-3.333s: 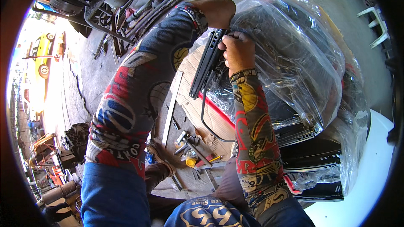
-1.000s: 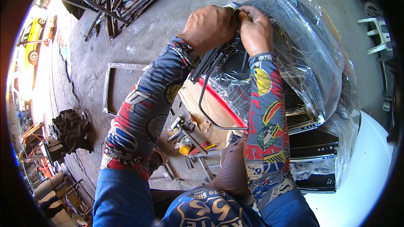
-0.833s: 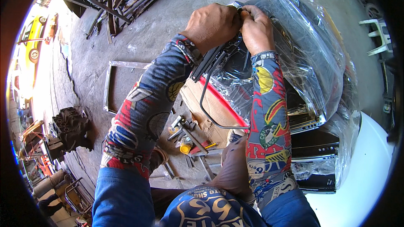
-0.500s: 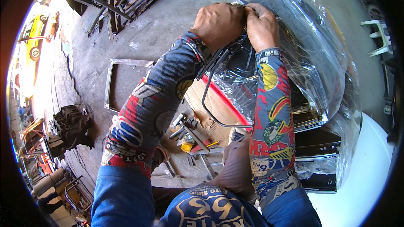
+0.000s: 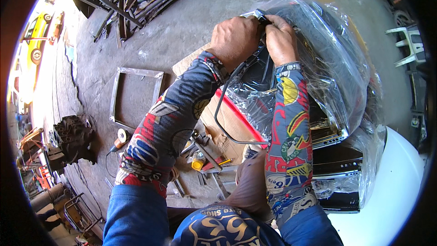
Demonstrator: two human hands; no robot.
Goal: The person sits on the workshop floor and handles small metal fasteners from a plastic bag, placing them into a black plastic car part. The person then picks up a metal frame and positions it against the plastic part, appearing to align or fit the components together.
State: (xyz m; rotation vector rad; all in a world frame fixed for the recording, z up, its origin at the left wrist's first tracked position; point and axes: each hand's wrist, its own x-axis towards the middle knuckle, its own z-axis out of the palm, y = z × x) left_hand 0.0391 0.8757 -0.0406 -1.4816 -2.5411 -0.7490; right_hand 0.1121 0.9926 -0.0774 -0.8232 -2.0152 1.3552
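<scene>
My left hand (image 5: 236,38) is closed in a fist at the upper middle. My right hand (image 5: 281,39) pinches close beside it, thumb and fingers together. Between them is a small dark piece with a shiny silver end (image 5: 258,15), mostly hidden by my fingers. A thin black rubber-like strip (image 5: 217,109) runs down from under my left wrist and curves right towards my right forearm. Whether it joins the dark piece, I cannot tell. Beneath both hands lies a large black panel wrapped in clear plastic film (image 5: 327,59).
A wooden board with a red edge (image 5: 243,116) lies under the panel. Left of it are a metal frame (image 5: 136,71), an angle grinder (image 5: 120,140) and an engine block (image 5: 73,139). Tools, including a hammer (image 5: 207,155) and yellow tape measure (image 5: 197,165), lie near my legs. A white panel (image 5: 387,177) curves at right.
Both hands appear slightly lower in the picture, still together at the dark piece. More of its silver end shows above my fingers. The angle grinder has come into sight beside my left forearm.
</scene>
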